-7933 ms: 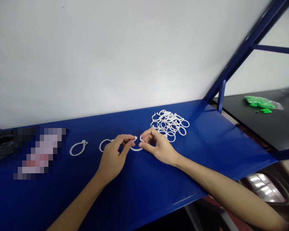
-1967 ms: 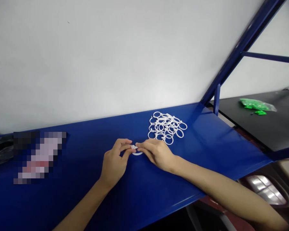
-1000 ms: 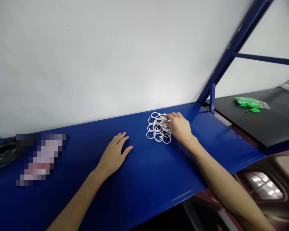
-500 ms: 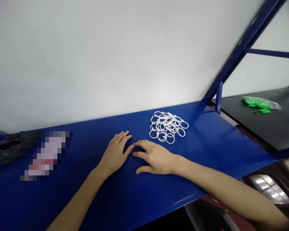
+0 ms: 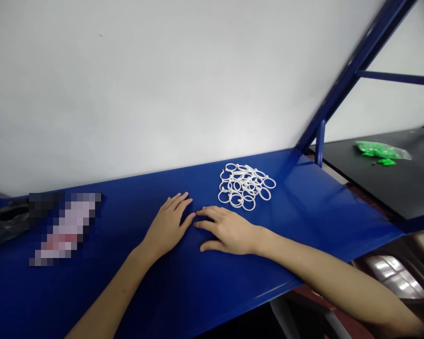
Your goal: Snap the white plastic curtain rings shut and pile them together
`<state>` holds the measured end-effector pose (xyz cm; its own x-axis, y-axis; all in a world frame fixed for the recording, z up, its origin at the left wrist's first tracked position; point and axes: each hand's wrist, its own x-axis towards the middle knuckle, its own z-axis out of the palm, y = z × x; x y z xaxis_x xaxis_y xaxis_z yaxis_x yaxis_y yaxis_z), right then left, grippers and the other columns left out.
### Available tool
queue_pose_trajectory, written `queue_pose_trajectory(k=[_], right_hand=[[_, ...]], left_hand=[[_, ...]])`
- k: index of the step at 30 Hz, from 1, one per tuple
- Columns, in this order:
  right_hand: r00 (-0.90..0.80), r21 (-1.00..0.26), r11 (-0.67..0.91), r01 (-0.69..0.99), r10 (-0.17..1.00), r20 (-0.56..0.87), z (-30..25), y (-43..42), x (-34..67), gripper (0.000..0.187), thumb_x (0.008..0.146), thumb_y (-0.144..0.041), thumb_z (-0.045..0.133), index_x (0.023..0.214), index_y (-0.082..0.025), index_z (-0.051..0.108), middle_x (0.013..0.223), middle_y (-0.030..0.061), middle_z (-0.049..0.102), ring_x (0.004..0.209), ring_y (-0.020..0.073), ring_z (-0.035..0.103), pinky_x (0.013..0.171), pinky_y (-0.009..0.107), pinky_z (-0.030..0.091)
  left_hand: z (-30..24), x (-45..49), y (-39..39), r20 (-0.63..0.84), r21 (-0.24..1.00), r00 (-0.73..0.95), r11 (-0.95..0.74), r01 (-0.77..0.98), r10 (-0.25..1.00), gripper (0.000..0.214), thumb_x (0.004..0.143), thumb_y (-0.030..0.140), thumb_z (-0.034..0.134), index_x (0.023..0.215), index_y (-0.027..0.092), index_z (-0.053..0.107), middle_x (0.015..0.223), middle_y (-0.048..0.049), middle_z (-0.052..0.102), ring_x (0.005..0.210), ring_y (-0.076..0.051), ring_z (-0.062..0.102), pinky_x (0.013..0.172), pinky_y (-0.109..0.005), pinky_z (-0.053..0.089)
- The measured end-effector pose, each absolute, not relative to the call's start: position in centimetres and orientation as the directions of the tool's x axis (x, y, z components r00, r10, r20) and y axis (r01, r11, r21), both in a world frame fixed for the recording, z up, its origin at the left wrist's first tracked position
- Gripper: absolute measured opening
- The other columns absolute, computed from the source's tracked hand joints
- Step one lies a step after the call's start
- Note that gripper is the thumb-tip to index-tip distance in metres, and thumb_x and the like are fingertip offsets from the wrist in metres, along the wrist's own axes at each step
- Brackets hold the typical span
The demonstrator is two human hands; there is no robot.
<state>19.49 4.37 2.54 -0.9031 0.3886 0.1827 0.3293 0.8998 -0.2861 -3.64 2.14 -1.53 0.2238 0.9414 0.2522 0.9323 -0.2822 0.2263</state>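
Note:
My left hand lies flat on the blue shelf, fingers stretched out, holding nothing. My right hand rests palm down just right of it, fingers spread and empty, its fingertips almost meeting the left thumb. A heap of several white plastic rings sits on the shelf a little beyond and to the right of my right hand, touched by neither hand.
A white wall stands behind the shelf. A blue slanted post rises at the right. On the black shelf farther right lies a bag of green parts. A blurred patch and a dark object sit at the left.
Both hands held one ring; the right hand took it to the heap, then came back to lie flat beside the left. In the last half second almost nothing moved.

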Motion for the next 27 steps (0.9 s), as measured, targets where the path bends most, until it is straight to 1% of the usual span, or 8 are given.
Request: queue_pose_trajectory(k=[6,11,19,27], right_hand=[[-0.901,-0.298,0.898,0.322,0.388,0.195,2.32,4.43,19.62,0.057,0.094,-0.055,0.058,0.133,-0.013,0.061,0.141,0.0199,0.054,0.135,0.0314,0.049,0.111,0.047,0.043],[-0.900,-0.292,0.899,0.326,0.390,0.195,2.16,4.48,19.58,0.057,0.095,-0.055,0.057,0.133,-0.013,0.060,0.142,0.0188,0.054,0.135,0.0314,0.049,0.112,0.046,0.042],[-0.901,-0.297,0.895,0.333,0.395,0.181,2.33,4.44,19.67,0.057,0.095,-0.054,0.058,0.133,-0.012,0.061,0.142,0.0194,0.054,0.135,0.0316,0.049,0.112,0.047,0.042],[-0.901,-0.311,0.892,0.330,0.396,0.180,2.52,4.39,19.64,0.057,0.095,-0.054,0.058,0.133,-0.012,0.061,0.142,0.0197,0.054,0.135,0.0317,0.049,0.111,0.047,0.043]], left_hand=[[-1.60,-3.65,2.16,0.244,0.218,0.224,-0.279,0.935,0.943,0.047,0.099,0.043,0.044,0.134,0.016,0.058,0.151,-0.0115,0.051,0.143,-0.028,0.043,0.121,-0.052,0.032],[-1.55,-3.60,2.18,0.245,0.229,0.221,-0.278,0.933,0.944,0.046,0.099,0.043,0.044,0.134,0.018,0.058,0.151,-0.0107,0.051,0.143,-0.028,0.043,0.121,-0.052,0.032],[-1.42,-3.51,2.13,0.233,0.212,0.221,-0.271,0.939,0.947,0.047,0.099,0.043,0.043,0.134,0.016,0.058,0.152,-0.0109,0.050,0.144,-0.029,0.042,0.121,-0.052,0.031],[-1.35,-3.47,2.06,0.241,0.223,0.217,-0.272,0.936,0.946,0.046,0.099,0.043,0.043,0.134,0.017,0.059,0.151,-0.0116,0.051,0.143,-0.030,0.042,0.121,-0.053,0.032]])
